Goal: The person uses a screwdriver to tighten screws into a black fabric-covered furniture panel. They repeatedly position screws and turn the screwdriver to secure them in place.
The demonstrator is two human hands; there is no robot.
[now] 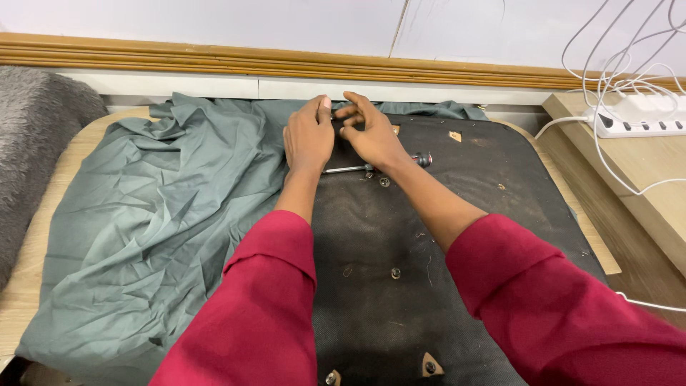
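Both hands, left hand [309, 136] and right hand [370, 132], are pinching narrowly at the grey-green cloth [150, 214] edge over the black panel [400, 236]; a screwdriver [375, 166] is lying beneath the wrists.

Loose dark-red sleeves [271, 300] pushed up to mid-forearm, bare hands, no rings or watch.
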